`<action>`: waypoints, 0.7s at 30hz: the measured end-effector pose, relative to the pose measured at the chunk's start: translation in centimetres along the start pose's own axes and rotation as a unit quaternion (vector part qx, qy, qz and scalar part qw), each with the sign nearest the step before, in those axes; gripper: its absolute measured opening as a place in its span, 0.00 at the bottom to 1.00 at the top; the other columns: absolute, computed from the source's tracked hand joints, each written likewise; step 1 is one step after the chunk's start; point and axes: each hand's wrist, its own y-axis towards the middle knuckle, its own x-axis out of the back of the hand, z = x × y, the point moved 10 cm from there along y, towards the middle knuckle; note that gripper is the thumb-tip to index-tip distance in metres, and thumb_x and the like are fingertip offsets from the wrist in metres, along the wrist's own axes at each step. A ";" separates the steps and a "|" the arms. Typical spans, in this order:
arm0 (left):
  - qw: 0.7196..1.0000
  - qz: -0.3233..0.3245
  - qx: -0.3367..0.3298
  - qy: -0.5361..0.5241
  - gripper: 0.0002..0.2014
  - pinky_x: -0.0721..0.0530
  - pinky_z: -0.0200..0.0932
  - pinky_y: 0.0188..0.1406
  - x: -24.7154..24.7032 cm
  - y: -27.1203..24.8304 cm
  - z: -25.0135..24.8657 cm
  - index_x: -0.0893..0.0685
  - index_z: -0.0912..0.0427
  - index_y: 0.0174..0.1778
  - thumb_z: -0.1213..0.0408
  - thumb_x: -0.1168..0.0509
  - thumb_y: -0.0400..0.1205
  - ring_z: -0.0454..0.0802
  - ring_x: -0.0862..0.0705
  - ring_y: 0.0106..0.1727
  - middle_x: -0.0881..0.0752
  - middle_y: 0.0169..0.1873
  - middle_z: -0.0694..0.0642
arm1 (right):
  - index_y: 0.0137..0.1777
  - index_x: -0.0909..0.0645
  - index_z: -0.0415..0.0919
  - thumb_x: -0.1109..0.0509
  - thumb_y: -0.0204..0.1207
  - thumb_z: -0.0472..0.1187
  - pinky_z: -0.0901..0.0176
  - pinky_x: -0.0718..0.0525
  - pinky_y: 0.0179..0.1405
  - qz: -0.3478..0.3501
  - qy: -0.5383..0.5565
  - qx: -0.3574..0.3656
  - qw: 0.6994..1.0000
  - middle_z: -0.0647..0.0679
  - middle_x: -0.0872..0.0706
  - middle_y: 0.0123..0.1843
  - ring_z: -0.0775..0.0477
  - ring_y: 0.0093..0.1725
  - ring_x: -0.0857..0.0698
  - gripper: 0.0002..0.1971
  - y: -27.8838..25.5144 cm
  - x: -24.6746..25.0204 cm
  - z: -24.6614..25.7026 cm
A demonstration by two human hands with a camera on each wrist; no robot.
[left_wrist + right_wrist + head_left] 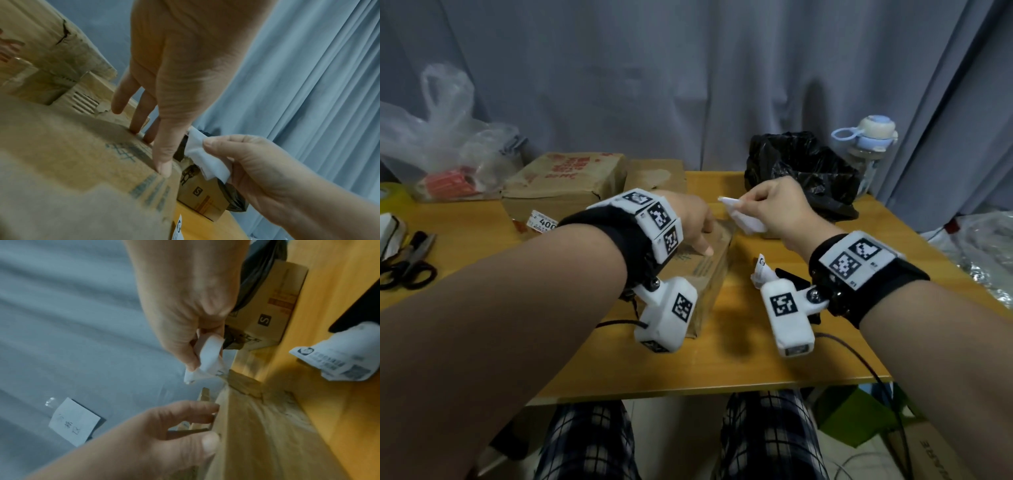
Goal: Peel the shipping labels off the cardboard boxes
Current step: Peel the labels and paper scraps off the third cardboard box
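Note:
A brown cardboard box (709,274) lies in the middle of the wooden table (756,359). My left hand (695,222) presses its straight fingers (162,164) down on the box top (72,154). Just right of it and lifted above the table, my right hand (774,212) pinches a crumpled white peeled label (743,216), seen also as the label (203,155) beside the left thumb and the label (207,360) curled between thumb and fingers. A second crumpled printed label (760,270) lies on the table; in the right wrist view this loose label (337,360) shows barcodes.
More cardboard boxes (565,181) stand at the back left, one with a white sticker (542,222). A small box marked S (203,199) sits by a black plastic bag (801,171). Scissors (407,263) lie far left, a clear bag (441,137) behind, a bottle (869,147) back right.

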 end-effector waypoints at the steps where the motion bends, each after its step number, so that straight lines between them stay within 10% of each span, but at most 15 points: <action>1: 1.000 -0.003 -0.004 -0.002 0.30 0.27 0.48 0.66 0.0 -0.1 0.0 0.29 0.53 0.76 0.48 0.34 0.79 0.55 0.23 0.69 0.22 0.71 0.53 | 0.39 0.12 0.29 0.26 0.73 0.35 0.69 0.20 0.33 -0.001 0.027 -0.012 1.000 0.38 0.14 0.33 0.53 0.32 0.19 0.07 -0.3 0.2 -0.4; 7: 0.997 -0.019 -0.033 -0.074 0.28 0.30 0.40 0.60 -0.9 -0.9 0.3 0.31 0.51 0.77 0.50 0.36 0.81 0.52 0.24 0.69 0.24 0.72 0.53 | 0.41 0.11 0.33 0.26 0.72 0.35 0.63 0.18 0.43 -0.016 0.039 0.001 0.999 0.39 0.11 0.41 0.49 0.43 0.15 0.05 -0.4 0.2 -0.1; 12: 0.997 -0.004 -0.047 -0.055 0.27 0.28 0.44 0.62 -1.2 -1.2 0.0 0.32 0.51 0.78 0.49 0.40 0.83 0.54 0.25 0.68 0.27 0.71 0.55 | 0.44 0.11 0.32 0.27 0.74 0.38 0.52 0.16 0.50 0.045 -0.155 0.098 0.982 0.41 0.10 0.44 0.45 0.46 0.14 0.08 1.1 -1.7 2.8; 21: 0.996 -0.010 -0.082 -0.031 0.26 0.28 0.47 0.64 -1.4 -0.8 0.0 0.33 0.48 0.78 0.47 0.41 0.83 0.57 0.26 0.66 0.28 0.67 0.59 | 0.41 0.19 0.31 0.34 0.78 0.33 0.53 0.15 0.31 0.065 -0.046 0.010 0.997 0.52 0.19 0.35 0.49 0.35 0.20 0.06 1.6 -3.4 -0.1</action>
